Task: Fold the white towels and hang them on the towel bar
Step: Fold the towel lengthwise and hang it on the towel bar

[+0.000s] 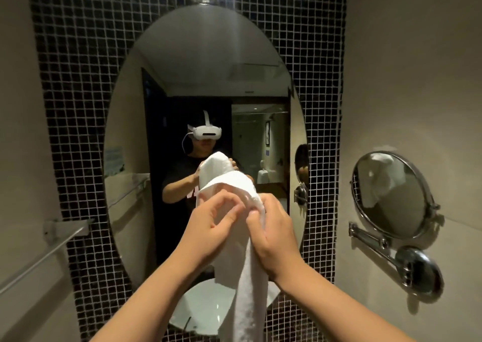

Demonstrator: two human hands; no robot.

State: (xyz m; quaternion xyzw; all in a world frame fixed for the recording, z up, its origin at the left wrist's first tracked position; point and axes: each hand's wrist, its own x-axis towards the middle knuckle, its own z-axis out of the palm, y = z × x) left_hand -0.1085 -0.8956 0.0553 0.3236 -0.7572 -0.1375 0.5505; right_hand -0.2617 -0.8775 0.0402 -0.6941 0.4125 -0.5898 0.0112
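A white towel (245, 284) hangs in front of me at chest height, bunched at the top and trailing down past the bottom of the view. My left hand (208, 229) pinches its upper edge from the left. My right hand (273, 234) grips the same top fold from the right, fingers curled into the cloth. The two hands are close together, almost touching. A towel bar (39, 258) runs along the left wall, below a glass shelf bracket, and nothing hangs on it.
A large oval mirror (198, 67) on a black mosaic wall faces me and reflects a person holding the towel. A white basin (206, 307) sits below it. A round chrome swing-arm mirror (391, 195) juts from the right wall.
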